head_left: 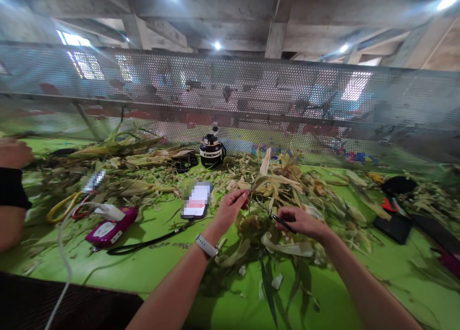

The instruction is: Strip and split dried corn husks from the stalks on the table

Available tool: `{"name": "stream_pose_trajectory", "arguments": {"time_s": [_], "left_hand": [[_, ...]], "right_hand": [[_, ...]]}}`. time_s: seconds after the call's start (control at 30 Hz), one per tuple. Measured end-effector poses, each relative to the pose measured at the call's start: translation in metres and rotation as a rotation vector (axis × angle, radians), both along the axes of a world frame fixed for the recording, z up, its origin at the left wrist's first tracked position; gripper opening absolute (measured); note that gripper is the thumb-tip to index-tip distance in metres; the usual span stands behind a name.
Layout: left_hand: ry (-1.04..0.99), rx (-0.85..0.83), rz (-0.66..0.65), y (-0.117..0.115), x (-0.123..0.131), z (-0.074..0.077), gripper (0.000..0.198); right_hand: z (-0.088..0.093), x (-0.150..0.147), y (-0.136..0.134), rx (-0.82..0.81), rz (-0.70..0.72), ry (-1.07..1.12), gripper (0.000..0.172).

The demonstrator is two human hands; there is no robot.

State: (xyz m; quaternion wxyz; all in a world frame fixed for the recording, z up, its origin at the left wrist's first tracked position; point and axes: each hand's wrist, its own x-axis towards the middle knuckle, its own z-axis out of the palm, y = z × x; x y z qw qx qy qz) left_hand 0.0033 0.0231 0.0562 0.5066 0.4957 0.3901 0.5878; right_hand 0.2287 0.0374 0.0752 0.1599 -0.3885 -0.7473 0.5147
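Observation:
My left hand (232,206), with a pale watch band on its wrist, is closed in a pinch over the table's middle. What its fingertips hold is too small to make out. Just to the right, my right hand (300,222) is closed around a slim tool with a black handle (285,223). The tool's thin metal end points toward my left fingertips; its exact kind is unclear. Dried corn husks (276,183) lie heaped behind and beneath both hands. A curled husk strip (287,246) rests below my right hand.
On the green table (143,267) are a phone (197,200) with a black strap, a dark "ENERGY" bottle (211,152), a purple power socket (112,227) with a white cable, and a black box (393,227). Another person's arm (12,191) rests at left. A perforated metal screen (230,90) stands behind.

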Motion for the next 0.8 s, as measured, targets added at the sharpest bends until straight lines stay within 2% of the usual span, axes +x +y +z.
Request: {"name": "stream_pose_trajectory", "arguments": {"time_s": [0.43, 0.8], "left_hand": [[-0.116, -0.05, -0.13, -0.0047, 0.0047, -0.001, 0.032], [-0.162, -0.06, -0.139, -0.0055, 0.0048, -0.0022, 0.029]], "right_hand": [[0.0006, -0.0031, -0.0056, -0.091, 0.001, 0.113, 0.036], [-0.0029, -0.0062, -0.007, -0.1, -0.054, 0.135, 0.041]]}}
